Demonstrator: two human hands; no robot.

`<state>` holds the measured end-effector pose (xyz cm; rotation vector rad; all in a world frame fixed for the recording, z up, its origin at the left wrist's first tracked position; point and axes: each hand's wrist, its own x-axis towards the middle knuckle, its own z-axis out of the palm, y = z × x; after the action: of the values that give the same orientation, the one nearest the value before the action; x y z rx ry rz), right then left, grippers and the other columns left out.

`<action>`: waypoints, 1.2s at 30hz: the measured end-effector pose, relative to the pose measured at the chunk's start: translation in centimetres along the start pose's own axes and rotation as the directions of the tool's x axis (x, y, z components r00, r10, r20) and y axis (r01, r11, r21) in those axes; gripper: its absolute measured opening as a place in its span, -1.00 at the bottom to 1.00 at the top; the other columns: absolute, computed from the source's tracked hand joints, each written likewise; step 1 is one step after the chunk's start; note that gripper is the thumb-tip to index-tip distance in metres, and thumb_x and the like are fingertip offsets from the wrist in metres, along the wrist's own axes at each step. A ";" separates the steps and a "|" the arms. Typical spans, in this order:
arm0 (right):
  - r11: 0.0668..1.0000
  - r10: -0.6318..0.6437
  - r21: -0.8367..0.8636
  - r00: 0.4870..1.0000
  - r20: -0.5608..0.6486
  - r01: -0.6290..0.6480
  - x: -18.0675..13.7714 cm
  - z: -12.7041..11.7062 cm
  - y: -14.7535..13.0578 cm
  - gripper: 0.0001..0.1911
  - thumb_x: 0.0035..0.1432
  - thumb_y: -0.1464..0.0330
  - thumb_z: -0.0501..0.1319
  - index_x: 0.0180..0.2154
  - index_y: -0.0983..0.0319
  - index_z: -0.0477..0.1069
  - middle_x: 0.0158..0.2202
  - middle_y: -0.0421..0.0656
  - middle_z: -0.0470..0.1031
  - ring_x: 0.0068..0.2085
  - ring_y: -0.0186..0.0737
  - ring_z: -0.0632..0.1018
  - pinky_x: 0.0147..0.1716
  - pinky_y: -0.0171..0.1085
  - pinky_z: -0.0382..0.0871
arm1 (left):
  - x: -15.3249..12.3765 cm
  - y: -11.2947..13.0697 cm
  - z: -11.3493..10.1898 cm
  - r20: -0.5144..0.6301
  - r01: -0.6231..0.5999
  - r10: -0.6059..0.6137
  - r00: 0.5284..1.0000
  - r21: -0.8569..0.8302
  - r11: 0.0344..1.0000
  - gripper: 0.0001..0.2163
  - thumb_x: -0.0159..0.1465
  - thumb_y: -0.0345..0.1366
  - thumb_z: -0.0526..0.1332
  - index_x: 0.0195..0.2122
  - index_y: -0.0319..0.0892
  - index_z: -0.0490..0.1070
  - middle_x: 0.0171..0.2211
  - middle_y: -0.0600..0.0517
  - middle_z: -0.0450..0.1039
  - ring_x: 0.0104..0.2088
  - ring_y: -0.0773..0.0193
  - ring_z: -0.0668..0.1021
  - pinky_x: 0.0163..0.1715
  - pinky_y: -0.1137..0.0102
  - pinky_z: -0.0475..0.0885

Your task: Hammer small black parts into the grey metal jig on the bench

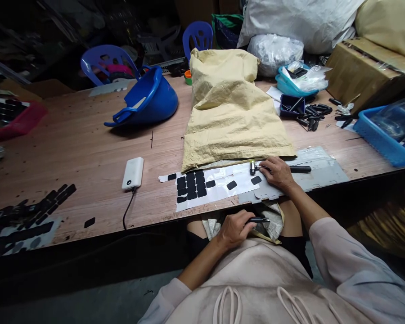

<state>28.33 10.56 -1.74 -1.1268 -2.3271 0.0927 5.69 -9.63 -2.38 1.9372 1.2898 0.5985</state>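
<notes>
Low over my lap, my left hand (234, 230) pinches a slim black piece (259, 219) that points to the right; its exact kind is unclear. At the table's front edge my right hand (277, 173) is closed around the shaft of a small hammer (300, 169). The hammer's metal head lies to the left of the fingers, its black handle to the right. Beneath and left of the head is a white sheet (219, 198) bearing rows of rounded black patches (191, 182), with a few single ones apart. A grey board (319, 164) lies under my right hand.
A yellowish sack (232, 108) lies just behind the sheet. To the left are a white power bank (133, 173) with a cable and a tilted blue basin (151, 99). Black pieces (312, 117) lie at the back right, near a blue basket (384, 139) and a cardboard box (367, 72).
</notes>
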 end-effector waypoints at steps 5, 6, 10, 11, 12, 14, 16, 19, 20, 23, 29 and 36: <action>1.000 0.001 -0.007 1.000 -0.005 -0.001 0.0 0.2 0.1 -0.81 0.37 0.27 0.22 -0.14 0.15 0.60 -0.21 -0.06 0.56 -0.15 -0.05 0.50 -0.10 -0.11 0.38 | 0.5 -1.9 3.2 0.135 0.413 -0.439 0.888 0.185 0.892 -0.74 0.48 -0.16 0.13 0.00 -0.09 0.58 -0.05 -0.12 0.67 0.00 0.04 0.66 0.03 0.23 0.52; 1.000 -0.002 -0.012 1.000 -0.011 0.002 0.0 0.2 0.1 -0.81 0.37 0.27 0.22 -0.15 0.15 0.60 -0.21 -0.06 0.56 -0.15 -0.05 0.50 -0.10 -0.11 0.38 | 0.8 -2.2 3.4 0.172 0.475 -0.510 0.843 0.207 0.855 -0.73 0.48 -0.15 0.12 -0.01 -0.10 0.59 -0.05 -0.14 0.68 0.01 0.02 0.67 0.03 0.22 0.52; 1.000 -0.007 -0.019 1.000 -0.019 0.006 0.1 0.0 -0.1 -0.81 0.37 0.27 0.21 -0.16 0.15 0.59 -0.21 -0.07 0.56 -0.16 -0.06 0.50 -0.10 -0.11 0.38 | 0.9 -1.9 3.1 0.294 0.533 -0.575 0.764 0.217 0.818 -0.69 0.43 -0.16 0.18 0.10 -0.08 0.59 0.01 -0.14 0.68 0.06 0.00 0.67 0.01 0.24 0.52; 1.000 -0.004 -0.019 1.000 -0.016 0.004 0.1 0.0 -0.1 -0.81 0.37 0.27 0.21 -0.16 0.15 0.59 -0.21 -0.06 0.56 -0.15 -0.05 0.50 -0.10 -0.11 0.38 | 0.7 -1.4 2.8 0.302 0.517 -0.561 0.771 0.219 0.828 -0.67 0.41 -0.16 0.20 0.14 -0.06 0.57 0.02 -0.13 0.68 0.06 0.00 0.67 0.00 0.24 0.53; 1.000 -0.002 -0.019 1.000 -0.012 0.002 0.1 0.0 -0.1 -0.81 0.36 0.27 0.21 -0.16 0.15 0.59 -0.21 -0.06 0.56 -0.15 -0.05 0.50 -0.10 -0.11 0.38 | 0.5 -0.9 2.2 0.306 0.491 -0.537 0.786 0.218 0.844 -0.65 0.39 -0.16 0.23 0.16 -0.04 0.56 0.01 -0.12 0.69 0.04 -0.01 0.68 -0.02 0.24 0.53; 1.000 0.002 -0.021 1.000 -0.005 -0.002 0.0 -0.1 -0.2 -0.82 0.36 0.27 0.22 -0.15 0.15 0.59 -0.21 -0.06 0.55 -0.14 -0.04 0.50 -0.09 -0.11 0.38 | 0.6 0.3 0.5 0.278 0.422 -0.454 0.846 0.170 0.890 -0.65 0.35 -0.15 0.27 0.13 -0.03 0.59 -0.09 -0.07 0.71 -0.07 0.02 0.70 -0.10 0.26 0.53; 1.000 0.001 -0.023 1.000 -0.004 -0.001 0.0 -0.1 -0.2 -0.83 0.35 0.28 0.22 -0.16 0.16 0.59 -0.22 -0.06 0.55 -0.14 -0.04 0.50 -0.09 -0.12 0.37 | 1.6 0.9 -2.3 0.160 0.358 -0.363 0.918 0.060 0.932 -0.72 0.36 -0.12 0.26 0.01 -0.04 0.65 -0.23 0.01 0.71 -0.23 0.12 0.69 -0.20 0.32 0.52; 1.000 0.006 -0.018 1.000 -0.008 -0.006 0.0 -0.1 -0.3 -0.83 0.35 0.28 0.23 -0.17 0.16 0.59 -0.22 -0.06 0.55 -0.14 -0.04 0.50 -0.10 -0.11 0.37 | 4.6 0.1 -7.7 -0.234 0.318 -0.311 0.921 -0.006 0.948 -0.71 0.45 -0.14 0.13 -0.12 -0.09 0.65 -0.25 0.02 0.68 -0.25 0.19 0.63 -0.20 0.36 0.50; 1.000 0.008 -0.014 1.000 -0.009 -0.008 0.0 -0.1 -0.3 -0.83 0.35 0.28 0.22 -0.16 0.15 0.59 -0.22 -0.06 0.56 -0.14 -0.04 0.50 -0.10 -0.11 0.37 | 5.8 -0.6 -9.4 -0.386 0.367 -0.320 0.865 0.053 0.929 -0.69 0.46 -0.17 0.10 -0.15 -0.11 0.65 -0.21 -0.02 0.66 -0.21 0.17 0.62 -0.14 0.33 0.49; 1.000 0.014 -0.006 1.000 -0.011 -0.014 0.0 -0.1 -0.4 -0.83 0.35 0.28 0.22 -0.16 0.14 0.58 -0.21 -0.07 0.56 -0.14 -0.04 0.50 -0.11 -0.11 0.37 | 9.0 -3.2 -13.3 -0.574 0.607 -0.403 0.713 0.217 0.765 -0.71 0.43 -0.28 0.10 -0.21 -0.17 0.64 -0.13 -0.19 0.60 -0.05 -0.02 0.57 0.00 0.18 0.47; 1.000 0.014 -0.020 1.000 -0.006 -0.014 0.0 -0.1 -0.4 -0.84 0.34 0.27 0.24 -0.16 0.15 0.58 -0.22 -0.07 0.55 -0.15 -0.05 0.49 -0.12 -0.11 0.36 | 11.6 -5.5 -14.9 -0.659 0.734 -0.431 0.617 0.284 0.617 -0.62 0.42 -0.34 0.08 0.20 -0.26 0.47 0.10 -0.36 0.51 0.19 -0.24 0.47 0.17 -0.03 0.35; 1.000 0.019 0.001 1.000 -0.005 -0.019 -0.1 -0.2 -0.7 -0.83 0.36 0.27 0.22 -0.16 0.16 0.58 -0.23 -0.07 0.52 -0.15 -0.05 0.46 -0.11 -0.11 0.34 | 16.1 -6.7 -16.5 -0.641 0.766 -0.525 0.560 0.158 0.624 -0.52 0.40 -0.18 0.16 0.26 -0.36 0.37 0.26 -0.48 0.39 0.28 -0.29 0.45 0.21 -0.01 0.36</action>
<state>28.05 9.98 -1.40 -1.1467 -2.3119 0.0980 -3.69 11.92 2.67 1.3877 2.5583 0.4909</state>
